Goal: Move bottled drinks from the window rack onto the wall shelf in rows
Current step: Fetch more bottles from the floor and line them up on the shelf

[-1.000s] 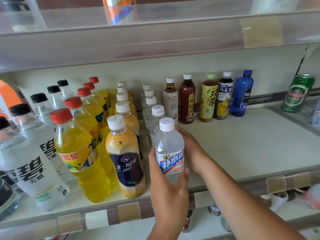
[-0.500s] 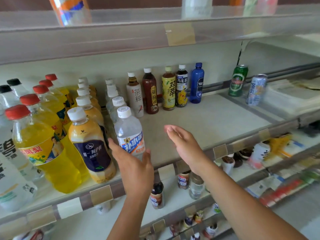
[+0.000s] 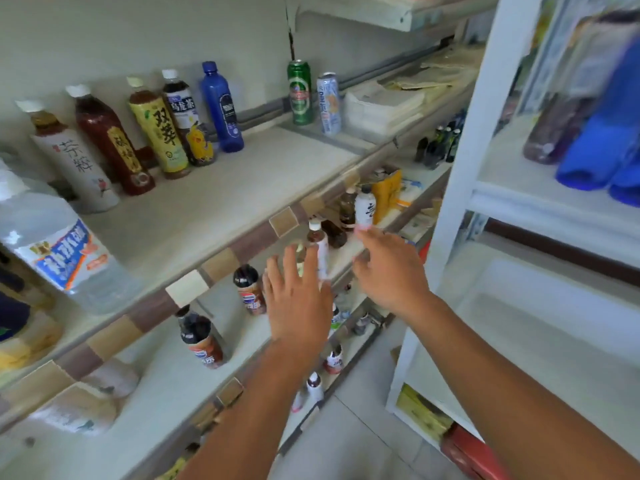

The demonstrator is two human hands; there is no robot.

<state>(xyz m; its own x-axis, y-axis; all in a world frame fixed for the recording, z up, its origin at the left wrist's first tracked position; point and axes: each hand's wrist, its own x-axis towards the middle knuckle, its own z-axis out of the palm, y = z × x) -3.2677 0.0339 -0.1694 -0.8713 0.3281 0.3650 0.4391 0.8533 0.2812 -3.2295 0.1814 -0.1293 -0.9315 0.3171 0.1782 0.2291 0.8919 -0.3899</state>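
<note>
Left hand (image 3: 298, 303), right hand (image 3: 388, 268) released edge-cropped bottle (image 3: 59, 251).

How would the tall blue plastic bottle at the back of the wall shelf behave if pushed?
The tall blue plastic bottle stands upright on a narrow base, so a push near its cap would probably tip it. Its round body would then likely roll. Capped, it should feel firm.

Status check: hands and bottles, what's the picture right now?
Left hand open, empty. Right hand open, empty. Clear water bottle stands at wall shelf front. Nothing between hands and white rack.
</note>
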